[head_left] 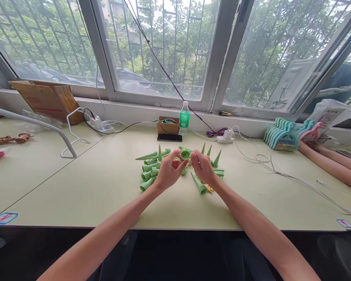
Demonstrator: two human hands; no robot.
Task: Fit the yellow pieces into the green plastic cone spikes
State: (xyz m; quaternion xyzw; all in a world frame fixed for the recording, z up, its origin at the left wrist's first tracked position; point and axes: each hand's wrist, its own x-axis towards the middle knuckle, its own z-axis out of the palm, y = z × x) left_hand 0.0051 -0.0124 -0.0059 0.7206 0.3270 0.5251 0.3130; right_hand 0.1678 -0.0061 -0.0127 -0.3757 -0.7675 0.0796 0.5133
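Above the middle of the table, my left hand [169, 171] grips a green hollow plastic spike [185, 155], its round open end turned up toward me. My right hand [204, 168] is closed right beside that rim; whatever its curled fingers pinch is hidden. Left of my hands lies a heap of similar green plastic spikes [148, 175], some pointing up. On the right, another green cone [199, 184] rests on its side near small yellow pieces [210, 189], partly covered by my right hand and wrist. More green spikes [217, 159] stand behind them.
Along the back are a black phone [169, 137], a small cardboard box [168, 127], a green-labelled bottle [184, 118] and power strips with cables [225, 137]. A grey metal tube [46, 127] arches over the left side. At right, another person's arms [333, 160] reach toward teal hangers [281, 134].
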